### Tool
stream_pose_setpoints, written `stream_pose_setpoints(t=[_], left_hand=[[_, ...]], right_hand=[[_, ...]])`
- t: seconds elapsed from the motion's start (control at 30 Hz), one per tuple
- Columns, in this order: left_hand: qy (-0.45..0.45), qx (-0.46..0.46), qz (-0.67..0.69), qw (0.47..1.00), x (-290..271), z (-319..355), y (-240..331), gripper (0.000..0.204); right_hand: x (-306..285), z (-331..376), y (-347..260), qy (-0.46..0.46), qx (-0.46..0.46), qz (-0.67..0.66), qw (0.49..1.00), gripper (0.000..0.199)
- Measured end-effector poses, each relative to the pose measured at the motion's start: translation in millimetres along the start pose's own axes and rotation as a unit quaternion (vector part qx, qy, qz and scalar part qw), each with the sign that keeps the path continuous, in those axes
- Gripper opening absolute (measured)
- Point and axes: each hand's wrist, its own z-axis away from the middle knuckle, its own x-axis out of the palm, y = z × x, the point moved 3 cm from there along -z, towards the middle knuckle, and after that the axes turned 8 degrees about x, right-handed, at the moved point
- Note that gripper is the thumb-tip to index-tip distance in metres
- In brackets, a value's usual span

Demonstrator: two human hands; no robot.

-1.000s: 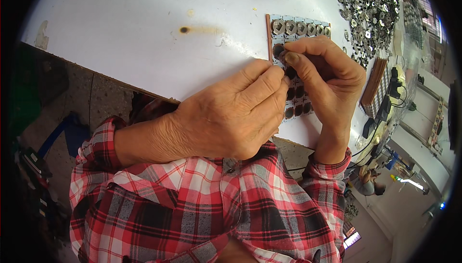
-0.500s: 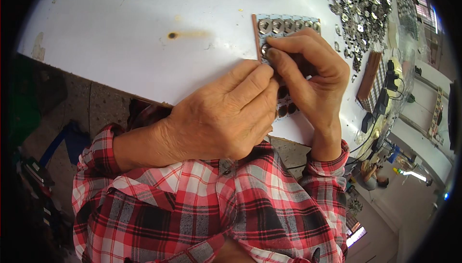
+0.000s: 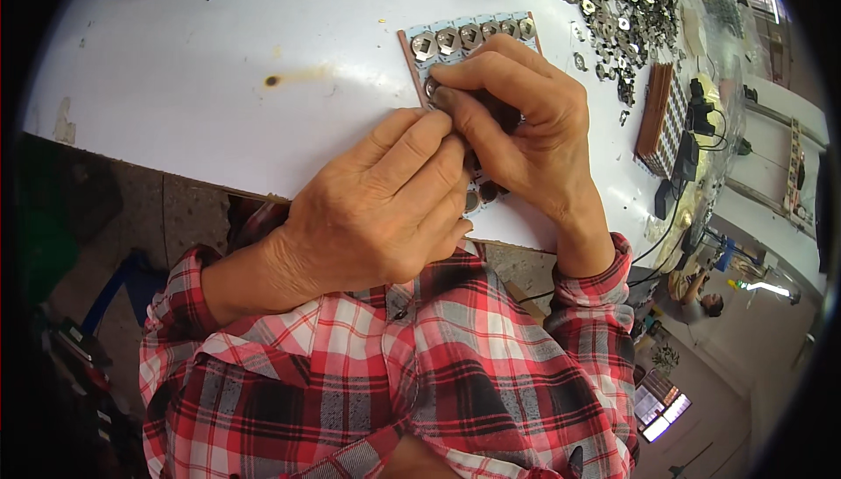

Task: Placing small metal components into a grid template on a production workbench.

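A panel of small circuit boards (image 3: 410, 65) lies on the white table, partly covered by both hands. Along its far side runs a row of round, shiny metal clips (image 3: 448, 38) with cut-out centres. My right hand (image 3: 543, 120) is closed, thumb and forefinger pinching a small round metal clip (image 3: 431, 86) at the panel's left edge, just below that row. My left hand (image 3: 377, 194) is curled beside it, fingertips together at the panel and touching the right thumb; whatever they hold is hidden. Dark round spots (image 3: 489, 191) show on the panel's near part.
A heap of loose metal clips (image 3: 626, 6) spreads over the table's far right. Near the right edge stand a stack of brown-edged panels (image 3: 659, 120) and black adapters with cables (image 3: 688, 155). A burn mark (image 3: 272, 81) stains the tabletop. Another person (image 3: 692, 299) sits in the background.
The view has shifted, so the table, panel and hands appear farther left. Both hands keep nearly the same pose, with the right thumb and forefinger still on the clip at the panel's left edge.
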Motion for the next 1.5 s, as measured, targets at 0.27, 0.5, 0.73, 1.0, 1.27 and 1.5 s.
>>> stream_pose_setpoints(t=[0.27, 0.5, 0.73, 1.0, 1.27, 1.5], left_hand=[[-0.004, -0.022, 0.019, 1.0, -2.7, -2.3, -2.7, 0.052], [-0.016, -0.02, 0.014, 1.0, -2.9, -3.3, -3.6, 0.053], [0.025, -0.022, 0.02, 0.999, 0.3, -0.8, -3.8, 0.043], [0.003, -0.014, 0.022, 1.0, 1.9, 0.1, -3.3, 0.051], [0.019, -0.019, 0.016, 1.0, 5.1, 1.8, -2.6, 0.053], [0.021, -0.016, 0.016, 1.0, 4.0, 1.5, -3.1, 0.053]], right_hand=[[-74.2, 10.3, 56.6, 0.246, 0.168, 0.087, 0.951, 0.013], [-68.5, -5.6, 62.5, 0.202, 0.159, 0.261, 0.93, 0.018], [-67.9, -10.0, 64.4, 0.214, 0.133, 0.269, 0.929, 0.013], [-18.5, 1.2, 12.4, 0.05, 0.264, -0.258, 0.928, 0.013], [-5.4, 4.1, 10.0, 0.071, 0.249, -0.196, 0.946, 0.013], [3.7, 11.2, 12.4, 0.128, 0.155, -0.131, 0.971, 0.013]])
